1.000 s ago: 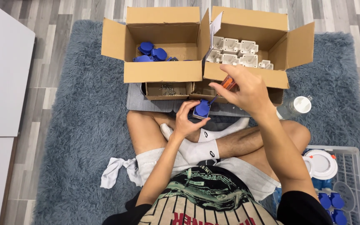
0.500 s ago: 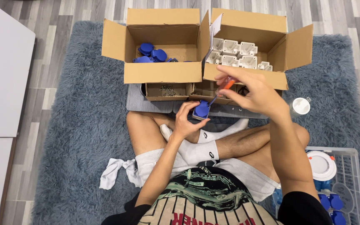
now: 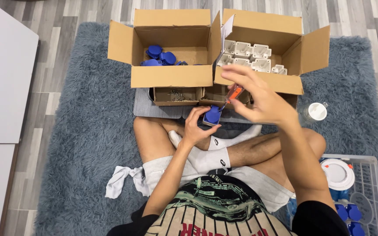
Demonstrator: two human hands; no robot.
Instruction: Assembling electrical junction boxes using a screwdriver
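Blue plastic part (image 3: 212,115) sits in the left hand (image 3: 196,126), fingers curled round its lower body, held up just above the crossed legs and close to the near edge of the grey mat (image 3: 147,105); the grip looks meant to steady it square under the tool. Right hand (image 3: 259,98) is above and to the right, thumb and fingers pinched round the orange handle of a small screwdriver (image 3: 232,94), remaining fingers fanned loose; the shaft slants down-left with its tip meeting the top of the blue part, so the handle stays free to turn between the fingertips. Person is seated cross-legged on a blue-grey rug (image 3: 79,131), white socks on. Two open cardboard boxes stand side by side at the far edge of the rug: left box (image 3: 171,76) holds more blue parts, right box (image 3: 259,81) holds white moulded housings (image 3: 250,54) in rows. Small open tray of dark screws (image 3: 174,95) rests on the mat directly in front of the left box, within easy reach. White-capped clear bottle (image 3: 316,111) lies on the rug to the right. Wire basket (image 3: 366,175) at the near right corner of the rug carries a round white piece and blue items, apparently a separate lot. White cloth (image 3: 121,181) lies by the left thigh.
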